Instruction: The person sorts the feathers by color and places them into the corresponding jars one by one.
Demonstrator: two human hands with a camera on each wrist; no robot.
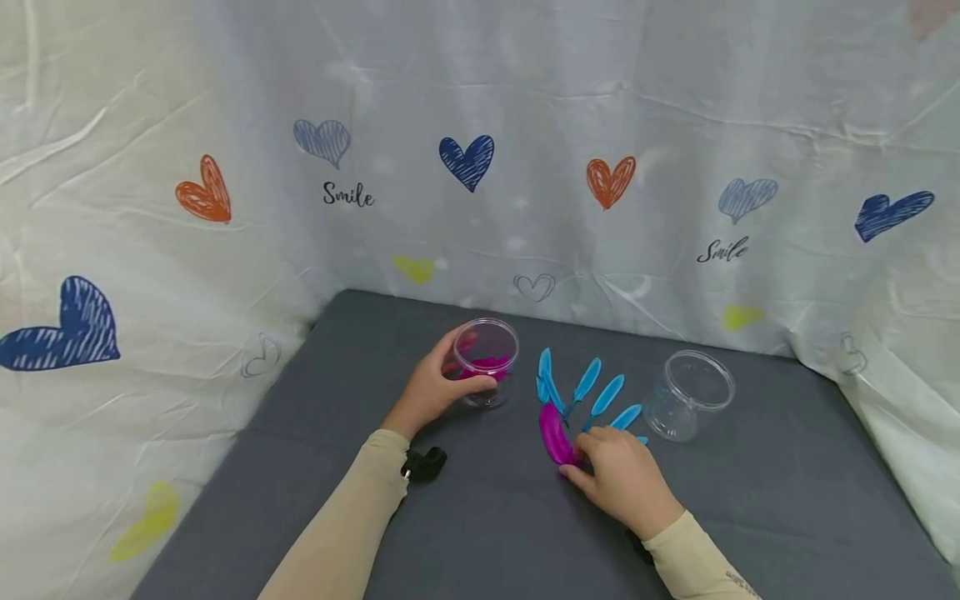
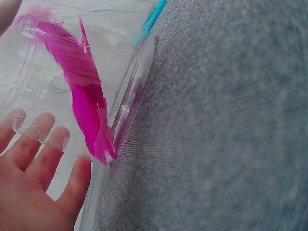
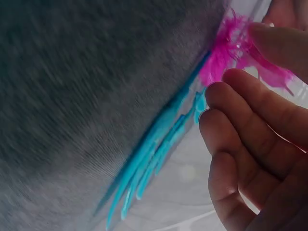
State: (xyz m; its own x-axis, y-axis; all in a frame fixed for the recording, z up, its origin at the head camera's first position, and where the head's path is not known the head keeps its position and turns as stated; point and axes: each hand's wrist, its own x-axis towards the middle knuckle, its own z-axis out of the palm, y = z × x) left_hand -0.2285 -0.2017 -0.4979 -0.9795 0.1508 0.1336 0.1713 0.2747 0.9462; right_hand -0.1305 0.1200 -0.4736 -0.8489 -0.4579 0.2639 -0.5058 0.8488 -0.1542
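Note:
A clear plastic jar [image 1: 491, 398] stands at the middle of the table, and my left hand [image 1: 435, 379] grips it from the left side, thumb across the front. Inside the jar lie magenta feathers; one long magenta feather [image 2: 86, 91] shows through the wall in the left wrist view. Nearer the table's front, my right hand [image 1: 626, 479] pinches the lower end of another magenta feather [image 1: 553, 432] between thumb and fingers. Several blue feathers [image 1: 606, 394] fan out on the cloth just beyond the right hand.
A second clear jar [image 1: 678, 425] stands right of the blue feathers, with nothing coloured inside. Dark grey cloth [image 1: 480, 542] covers the table. Behind and to the left hangs a white curtain [image 1: 540, 108] printed with hearts, meeting the table's far edge.

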